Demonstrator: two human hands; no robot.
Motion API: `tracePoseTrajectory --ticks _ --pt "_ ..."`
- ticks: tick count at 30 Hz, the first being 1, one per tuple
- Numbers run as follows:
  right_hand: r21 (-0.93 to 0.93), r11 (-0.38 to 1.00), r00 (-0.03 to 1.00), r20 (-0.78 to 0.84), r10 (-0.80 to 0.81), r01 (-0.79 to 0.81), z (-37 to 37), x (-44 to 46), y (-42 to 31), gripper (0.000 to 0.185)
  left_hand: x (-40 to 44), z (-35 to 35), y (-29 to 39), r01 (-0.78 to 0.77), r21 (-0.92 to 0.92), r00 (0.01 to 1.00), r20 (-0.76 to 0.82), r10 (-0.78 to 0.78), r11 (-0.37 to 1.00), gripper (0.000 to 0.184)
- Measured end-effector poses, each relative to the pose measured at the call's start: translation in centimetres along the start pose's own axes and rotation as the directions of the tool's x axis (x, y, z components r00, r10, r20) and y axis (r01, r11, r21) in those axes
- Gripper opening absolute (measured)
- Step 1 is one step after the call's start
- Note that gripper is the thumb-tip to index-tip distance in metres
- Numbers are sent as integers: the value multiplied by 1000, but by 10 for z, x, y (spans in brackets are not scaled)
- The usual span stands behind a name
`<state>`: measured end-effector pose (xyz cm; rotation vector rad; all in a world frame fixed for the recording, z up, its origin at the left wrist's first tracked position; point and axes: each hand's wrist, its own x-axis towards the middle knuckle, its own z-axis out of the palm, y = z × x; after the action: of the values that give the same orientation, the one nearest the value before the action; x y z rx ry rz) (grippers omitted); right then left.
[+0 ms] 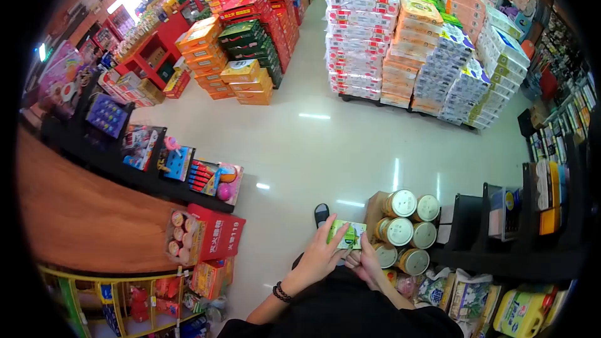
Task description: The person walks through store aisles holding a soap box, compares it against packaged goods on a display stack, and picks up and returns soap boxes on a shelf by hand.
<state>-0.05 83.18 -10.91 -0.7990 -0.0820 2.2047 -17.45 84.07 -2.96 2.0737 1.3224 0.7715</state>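
Note:
Both hands are low in the middle of the head view, in front of my dark clothing. Between them is a small flat green and white packet (348, 236), with its printed face turned up. My left hand (320, 255), with a dark bead bracelet (282, 292) on the wrist, grips the packet's left side, fingers lying over its top face. My right hand (365, 264) holds the right edge with the thumb on top and the other fingers curled beneath. Several tubs with white lids (399, 231) stand just right of my right hand.
Stacked tissue packs (362, 44) stand on low dark bases ahead. Orange cartons (203, 56) and green boxes (249, 47) are piled ahead left. A red box (216, 233) stands on the left near a toy shelf (188, 175). Black shelving (463, 228) lines the right. The floor (294, 156) is shiny.

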Motion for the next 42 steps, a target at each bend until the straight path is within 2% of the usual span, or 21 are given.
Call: tracePoseTrajectory --ticks 1,2,6,7,12,15,19,22,25,30,34,37,42 --pt "16 1000 1000 -12 -1 1 0 17 -7 49 13 -3 -12 13 -22 1000 -3 -13 1000 69" --pt "11 999 995 88 -36 35 -5 37 -12 50 27 -6 -25 23 -46 1000 -4 -24 999 69" --pt "-41 999 996 -81 -34 31 35 95 -55 49 83 -35 -70 47 10 999 -25 -47 999 69" --pt "-41 999 996 -79 -34 31 52 107 -69 46 98 -45 -80 49 4 997 -52 -49 999 69" --pt "-238 964 993 0 -120 117 97 180 -121 40 157 -86 -135 80 -3 986 -143 -79 997 71" --pt "-379 907 971 -78 -227 182 139 205 -149 44 189 -107 -163 52 -1 989 -138 -52 999 73" --pt "-362 910 964 -96 -249 200 145 236 -164 38 230 -129 -185 -6 15 995 -102 7 1000 76" --pt "-373 907 958 -127 -258 195 149 256 -179 36 254 -129 -204 11 -42 994 -109 -15 999 77" --pt "-397 899 957 -135 -257 186 147 282 -200 35 282 -131 -219 8 18 997 -77 -7 1000 77" --pt "-414 895 965 -116 -234 168 149 334 -241 33 338 -130 -252 75 7 996 -44 -75 997 74" --pt "-388 909 975 -90 -202 152 152 396 -293 36 406 -140 -278 84 9 995 -53 -84 996 73" --pt "-327 930 976 -75 -202 168 167 443 -338 34 469 -158 -288 100 88 994 -49 -96 991 78" --pt "-269 938 972 -22 -234 220 200 513 -419 39 573 -183 -312 95 56 994 -68 -91 994 74"
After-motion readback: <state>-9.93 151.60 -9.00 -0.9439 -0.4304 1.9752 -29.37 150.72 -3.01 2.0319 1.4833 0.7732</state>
